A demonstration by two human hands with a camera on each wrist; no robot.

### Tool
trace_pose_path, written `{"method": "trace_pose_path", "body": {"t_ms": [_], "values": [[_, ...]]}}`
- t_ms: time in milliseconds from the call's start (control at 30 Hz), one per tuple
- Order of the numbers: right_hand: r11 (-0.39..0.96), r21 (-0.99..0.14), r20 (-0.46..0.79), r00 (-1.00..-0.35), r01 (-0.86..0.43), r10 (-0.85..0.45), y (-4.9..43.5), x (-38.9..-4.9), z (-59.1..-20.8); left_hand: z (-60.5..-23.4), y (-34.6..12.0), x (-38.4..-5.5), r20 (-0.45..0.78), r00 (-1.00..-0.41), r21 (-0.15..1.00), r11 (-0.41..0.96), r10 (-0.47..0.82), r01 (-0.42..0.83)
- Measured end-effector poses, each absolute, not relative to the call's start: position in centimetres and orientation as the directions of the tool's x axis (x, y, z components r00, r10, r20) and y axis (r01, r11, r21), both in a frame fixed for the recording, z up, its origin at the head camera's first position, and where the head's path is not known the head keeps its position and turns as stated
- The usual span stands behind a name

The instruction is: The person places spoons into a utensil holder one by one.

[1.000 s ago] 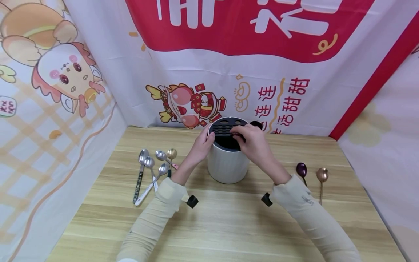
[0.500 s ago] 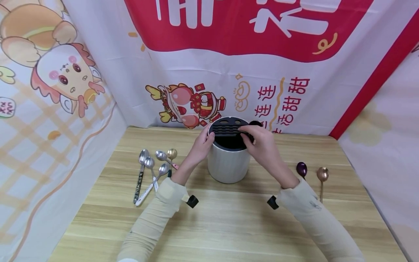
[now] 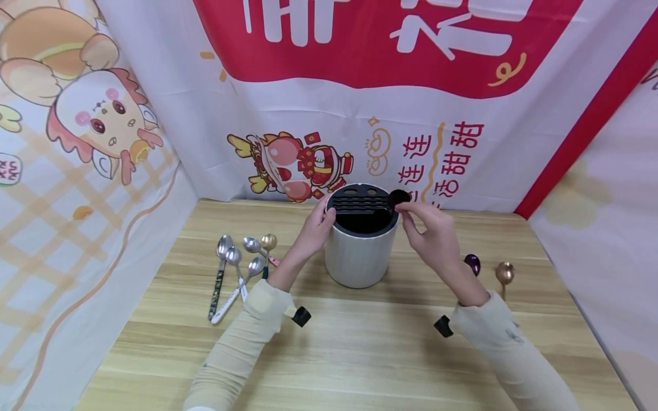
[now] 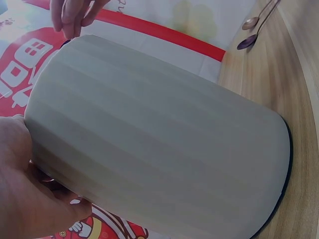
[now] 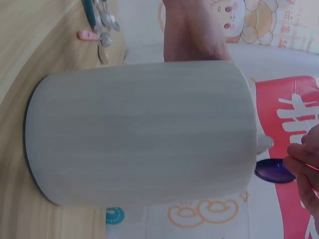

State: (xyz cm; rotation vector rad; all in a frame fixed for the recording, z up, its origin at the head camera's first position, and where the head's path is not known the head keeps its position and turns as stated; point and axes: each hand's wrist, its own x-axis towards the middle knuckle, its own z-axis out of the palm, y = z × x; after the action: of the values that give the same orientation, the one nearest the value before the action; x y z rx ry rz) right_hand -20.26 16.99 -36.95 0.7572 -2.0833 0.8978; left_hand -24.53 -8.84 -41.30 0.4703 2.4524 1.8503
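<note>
A pale ribbed utensil holder (image 3: 357,260) with a dark slotted lid (image 3: 360,204) stands upright at the table's back. My left hand (image 3: 317,224) grips its left rim, thumb near the top edge; in the left wrist view the palm lies against the side. At the right rim, my right hand (image 3: 434,234) pinches a dark purple spoon by its bowl (image 3: 398,198). The right wrist view shows the spoon bowl (image 5: 275,171) close above the rim, fingertips at its edge. The spoon's handle is mostly hidden.
Several spoons (image 3: 233,257) lie left of the holder, some crossing each other. To the right are another purple spoon (image 3: 472,264) and a copper-coloured spoon (image 3: 505,273), partly behind the right forearm. A printed cloth (image 3: 288,103) hangs close behind the holder.
My right hand has moved right from above the lid's slots to the holder's right rim, bringing the spoon bowl into fuller view. My left hand and the holder have stayed put.
</note>
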Motion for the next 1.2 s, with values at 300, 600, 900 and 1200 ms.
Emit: {"method": "trace_pose_path", "body": {"t_ms": [300,600,900,1200], "values": [[0.591,-0.386,0.800,-0.576,-0.708,-0.168,19.0,-20.0,-37.4,-41.5,-8.9,-24.6,0.179,-0.952,0.934,0.261,0.248,0.244],[0.613,-0.410,0.790,-0.598,-0.676,-0.132,20.6,-20.1,-38.4,-41.7,-9.0,-24.7,0.179,-0.952,0.941,0.240,0.250,0.240],[0.656,-0.413,0.781,-0.617,-0.631,-0.101,22.2,-20.2,-39.4,-41.8,-9.0,-24.8,0.180,-0.950,0.940,0.239,0.255,0.242],[0.718,-0.423,0.736,-0.672,-0.553,-0.084,24.3,-20.3,-40.4,-41.7,-8.9,-24.9,0.192,-0.948,0.938,0.237,0.255,0.254]]}}
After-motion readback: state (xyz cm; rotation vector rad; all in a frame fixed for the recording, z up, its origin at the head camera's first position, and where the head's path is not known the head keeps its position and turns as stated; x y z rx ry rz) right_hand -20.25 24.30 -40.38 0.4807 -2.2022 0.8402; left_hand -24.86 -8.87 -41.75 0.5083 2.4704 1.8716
